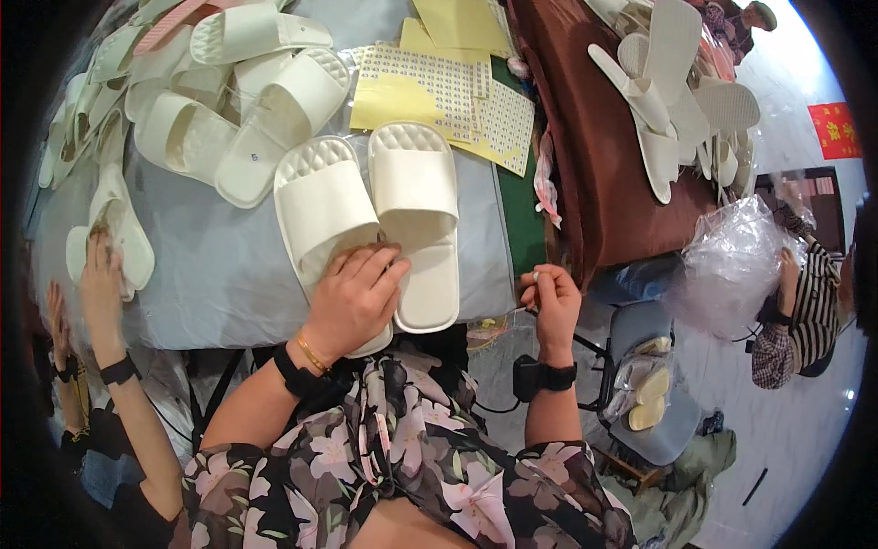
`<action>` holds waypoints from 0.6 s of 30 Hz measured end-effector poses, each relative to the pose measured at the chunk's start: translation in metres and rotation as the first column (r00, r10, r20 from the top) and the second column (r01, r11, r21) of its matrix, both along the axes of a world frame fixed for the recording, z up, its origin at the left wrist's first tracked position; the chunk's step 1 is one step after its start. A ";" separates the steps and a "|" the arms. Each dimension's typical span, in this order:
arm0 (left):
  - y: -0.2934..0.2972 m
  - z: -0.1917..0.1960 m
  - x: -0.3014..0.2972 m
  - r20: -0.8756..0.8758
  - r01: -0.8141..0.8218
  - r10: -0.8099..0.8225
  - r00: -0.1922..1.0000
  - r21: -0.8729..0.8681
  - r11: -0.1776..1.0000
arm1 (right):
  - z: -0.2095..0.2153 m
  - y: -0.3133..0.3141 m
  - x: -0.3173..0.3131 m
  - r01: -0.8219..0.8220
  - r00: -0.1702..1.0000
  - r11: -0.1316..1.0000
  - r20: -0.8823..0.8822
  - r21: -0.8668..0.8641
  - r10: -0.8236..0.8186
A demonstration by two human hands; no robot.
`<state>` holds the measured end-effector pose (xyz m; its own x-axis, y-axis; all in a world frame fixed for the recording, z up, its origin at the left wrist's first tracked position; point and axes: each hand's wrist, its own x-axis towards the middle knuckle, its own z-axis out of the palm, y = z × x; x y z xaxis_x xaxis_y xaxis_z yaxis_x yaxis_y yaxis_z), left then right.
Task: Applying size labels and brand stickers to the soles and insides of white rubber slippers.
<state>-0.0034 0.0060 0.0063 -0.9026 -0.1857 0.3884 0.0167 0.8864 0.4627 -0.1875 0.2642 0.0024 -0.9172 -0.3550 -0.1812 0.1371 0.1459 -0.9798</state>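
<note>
Two cream slippers with quilted toe ends lie side by side before me on the table, the left slipper (325, 197) slightly tilted and the right slipper (416, 188) nearly straight. My left hand (357, 293) lies over the heel part of the left slipper. Its bent fingers close at that slipper's inner edge, where the two slippers meet. Off the table's right corner, my right hand (551, 297) is raised with thumb and fingers pinched together. A small pale spot shows at its fingertips; whether it is a held thing is unclear.
Loose cream slippers (183, 137) pile up at the left. Yellow sticker sheets (412, 87) lie behind the pair. At left a co-worker's hand (101, 265) touches a slipper. More slippers lie on the brown cloth (585, 165). A grey chair (658, 439) stands right.
</note>
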 end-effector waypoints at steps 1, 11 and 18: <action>0.000 0.000 0.000 -0.005 -0.007 0.007 1.000 0.002 1.000 | 0.000 0.010 0.008 0.010 1.000 1.000 0.007 0.005 -0.010; 0.001 0.000 -0.003 0.020 0.009 -0.009 1.000 -0.019 1.000 | -0.104 0.107 0.038 0.201 0.852 0.979 0.500 -0.041 -0.154; 0.004 0.002 -0.004 0.042 0.026 -0.024 0.999 -0.042 0.999 | -0.242 0.147 0.020 -0.173 0.680 0.473 -0.243 0.864 0.692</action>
<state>-0.0069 0.0095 0.0080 -0.9224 -0.1469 0.3572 0.0207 0.9046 0.4257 -0.1676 0.4116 -0.2398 -0.6913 -0.7038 -0.1635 -0.6305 0.6981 -0.3393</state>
